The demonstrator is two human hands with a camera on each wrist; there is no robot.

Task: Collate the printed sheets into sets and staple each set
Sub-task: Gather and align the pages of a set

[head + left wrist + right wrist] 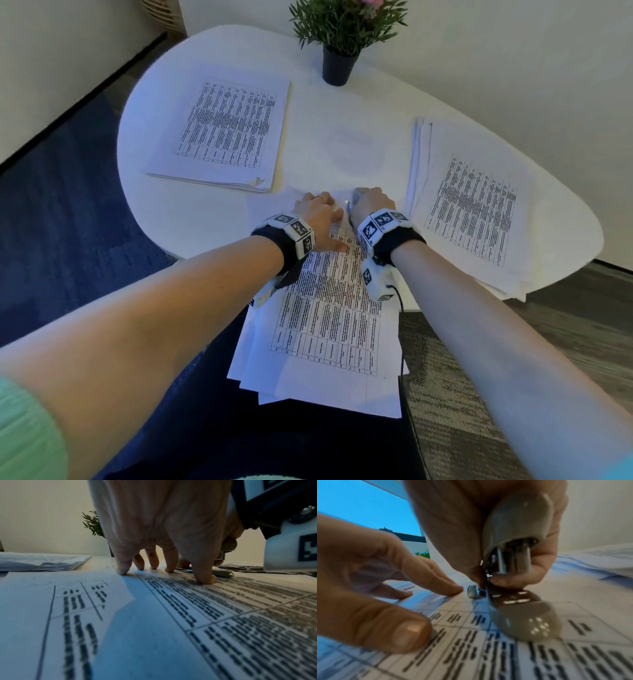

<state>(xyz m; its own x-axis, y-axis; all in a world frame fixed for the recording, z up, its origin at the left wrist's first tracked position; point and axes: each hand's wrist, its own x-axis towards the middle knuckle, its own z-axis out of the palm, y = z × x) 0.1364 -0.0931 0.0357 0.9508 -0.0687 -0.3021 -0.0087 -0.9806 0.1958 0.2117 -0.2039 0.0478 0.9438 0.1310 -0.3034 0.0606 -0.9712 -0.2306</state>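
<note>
- Set of sheets (329, 308): near edge of worktop (191, 219), hanging twd person; thin, limp, slides easily – pin flat nr the far corner.
- Left hand (317, 214): fingers (122, 568) spread, tips pressing paper.
- Right hand (371, 202): fingers wrapped on stapler (518, 555), its mouth over the sheet edge; rigid, squeeze at top.

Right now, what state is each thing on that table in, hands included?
Left hand: fingers spread, fingertips pressing the near set of sheets flat.
Right hand: gripping the stapler.
Stapler: gaping open, base resting on the near set.
Near set of sheets: loosely fanned, overhanging the table edge.
Left stack: lying flat, one near corner curled.
Right stack: lying flat, edges uneven.
Potted plant: upright.
</note>
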